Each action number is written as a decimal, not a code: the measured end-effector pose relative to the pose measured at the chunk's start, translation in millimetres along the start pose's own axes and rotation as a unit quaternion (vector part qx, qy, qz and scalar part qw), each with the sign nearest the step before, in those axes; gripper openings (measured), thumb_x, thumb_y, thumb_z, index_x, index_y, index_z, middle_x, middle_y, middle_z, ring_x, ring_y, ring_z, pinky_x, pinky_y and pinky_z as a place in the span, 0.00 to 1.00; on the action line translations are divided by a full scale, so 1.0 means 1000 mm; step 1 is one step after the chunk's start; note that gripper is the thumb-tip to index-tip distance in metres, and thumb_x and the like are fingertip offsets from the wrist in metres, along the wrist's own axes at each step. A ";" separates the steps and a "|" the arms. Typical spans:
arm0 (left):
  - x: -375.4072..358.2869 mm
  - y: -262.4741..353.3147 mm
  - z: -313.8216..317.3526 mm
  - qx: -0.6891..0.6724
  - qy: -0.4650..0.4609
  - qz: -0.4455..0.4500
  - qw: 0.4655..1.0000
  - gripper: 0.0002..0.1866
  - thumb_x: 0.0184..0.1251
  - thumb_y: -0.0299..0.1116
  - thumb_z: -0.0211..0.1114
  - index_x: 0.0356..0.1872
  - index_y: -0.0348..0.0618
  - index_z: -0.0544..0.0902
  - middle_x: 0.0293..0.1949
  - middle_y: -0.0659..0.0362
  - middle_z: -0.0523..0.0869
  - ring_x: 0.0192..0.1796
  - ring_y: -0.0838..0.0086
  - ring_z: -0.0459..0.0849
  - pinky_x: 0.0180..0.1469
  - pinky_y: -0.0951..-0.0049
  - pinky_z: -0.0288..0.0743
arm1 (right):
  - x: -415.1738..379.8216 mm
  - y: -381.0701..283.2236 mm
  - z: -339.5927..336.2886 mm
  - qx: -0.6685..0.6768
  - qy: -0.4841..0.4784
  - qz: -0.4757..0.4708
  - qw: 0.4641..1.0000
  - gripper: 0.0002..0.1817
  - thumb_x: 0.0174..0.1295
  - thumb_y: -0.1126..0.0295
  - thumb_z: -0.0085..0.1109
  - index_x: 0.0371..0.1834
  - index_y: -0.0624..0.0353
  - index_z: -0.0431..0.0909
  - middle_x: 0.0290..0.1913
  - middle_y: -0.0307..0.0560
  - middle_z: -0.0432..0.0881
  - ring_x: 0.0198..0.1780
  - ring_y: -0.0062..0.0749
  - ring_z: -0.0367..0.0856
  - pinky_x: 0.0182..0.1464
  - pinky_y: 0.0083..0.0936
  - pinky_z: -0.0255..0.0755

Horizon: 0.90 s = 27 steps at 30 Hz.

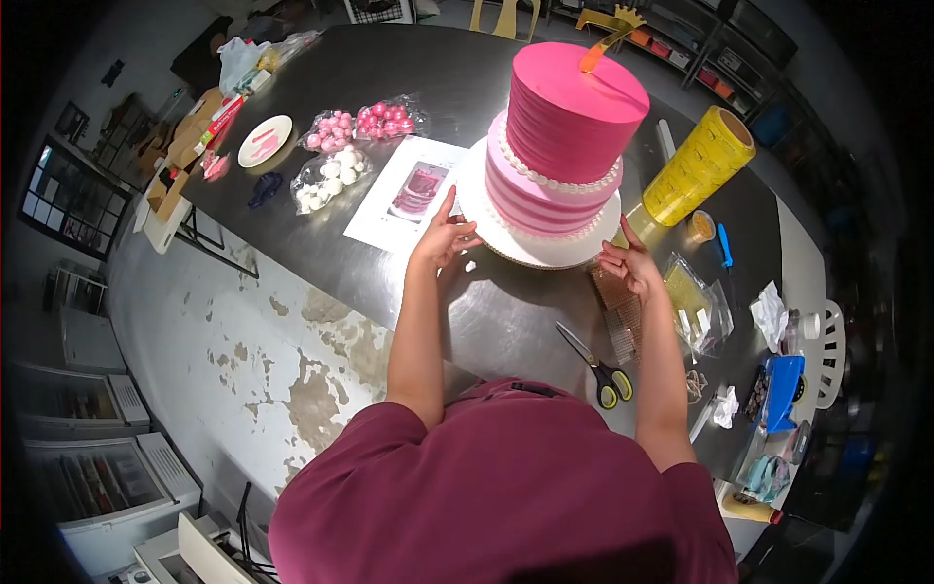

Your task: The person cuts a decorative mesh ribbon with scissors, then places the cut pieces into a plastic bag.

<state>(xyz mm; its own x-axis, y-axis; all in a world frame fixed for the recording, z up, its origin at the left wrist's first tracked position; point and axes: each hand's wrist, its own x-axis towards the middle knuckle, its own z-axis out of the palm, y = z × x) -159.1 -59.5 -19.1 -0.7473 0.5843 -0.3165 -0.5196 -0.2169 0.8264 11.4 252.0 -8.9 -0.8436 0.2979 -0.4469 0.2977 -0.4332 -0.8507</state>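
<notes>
Both hands, left (pixel 443 238) and right (pixel 628 265), fingers loosely open, touch the cake board (pixel 545 255) rim; turning the cake (pixel 559 146) slowly, evenly would protect its piping.

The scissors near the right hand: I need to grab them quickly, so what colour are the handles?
Yellow and black handles on the scissors, seen in the head view.

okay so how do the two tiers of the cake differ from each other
The top tier is narrower and solid deep pink all over; the bottom tier is wider and banded in pink and paler stripes. The top tier carries a gold topper on its flat top, while the bottom tier sits on the white cake board, with the left hand and right hand at its edge. Both are round, with a white bead border along the base.
</notes>
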 end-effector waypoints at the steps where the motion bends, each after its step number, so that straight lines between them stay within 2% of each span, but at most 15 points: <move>1: 0.000 0.000 0.000 -0.002 0.000 0.001 1.000 0.45 0.54 0.15 0.56 0.68 0.62 0.45 0.35 0.61 0.69 0.36 0.77 0.77 0.41 0.70 0.82 | 0.001 0.000 0.000 -0.003 0.002 0.000 1.000 0.45 0.52 0.77 0.60 0.69 0.41 0.44 0.37 0.43 0.79 0.35 0.32 0.81 0.37 0.23 0.77; 10: 0.004 0.000 -0.005 -0.003 -0.002 -0.004 1.000 0.45 0.54 0.16 0.57 0.68 0.63 0.45 0.32 0.63 0.68 0.36 0.78 0.76 0.43 0.69 0.82 | -0.003 0.002 0.004 0.001 0.004 -0.001 1.000 0.46 0.51 0.77 0.61 0.69 0.40 0.42 0.37 0.44 0.79 0.37 0.32 0.81 0.38 0.24 0.76; 13: 0.004 0.000 -0.005 -0.010 -0.011 -0.006 1.000 0.44 0.54 0.16 0.56 0.67 0.66 0.46 0.34 0.62 0.66 0.34 0.78 0.76 0.43 0.68 0.82 | -0.003 0.002 0.005 0.005 0.003 -0.003 1.000 0.46 0.51 0.77 0.61 0.70 0.40 0.42 0.37 0.44 0.79 0.36 0.32 0.80 0.38 0.24 0.76; 16: 0.006 -0.001 -0.009 -0.016 -0.016 -0.007 1.000 0.45 0.53 0.15 0.57 0.68 0.63 0.45 0.33 0.63 0.68 0.36 0.77 0.77 0.44 0.69 0.81 | -0.003 0.004 0.004 0.001 0.006 -0.002 1.000 0.47 0.51 0.77 0.61 0.70 0.41 0.42 0.37 0.43 0.78 0.36 0.32 0.80 0.38 0.24 0.76; 27: 0.008 0.001 -0.012 -0.008 -0.016 -0.008 1.000 0.45 0.52 0.16 0.58 0.67 0.63 0.48 0.33 0.63 0.68 0.36 0.77 0.77 0.45 0.68 0.81 | -0.006 0.006 0.007 0.016 0.004 -0.007 1.000 0.47 0.51 0.78 0.61 0.70 0.41 0.41 0.37 0.43 0.78 0.36 0.33 0.81 0.39 0.24 0.77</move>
<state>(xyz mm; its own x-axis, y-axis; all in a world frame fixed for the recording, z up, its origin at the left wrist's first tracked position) -170.9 -64.0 -26.1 -0.7258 0.6118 -0.3144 -0.5383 -0.2206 0.8134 15.3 241.1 -9.1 -0.8442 0.3111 -0.4364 0.2704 -0.4559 -0.8480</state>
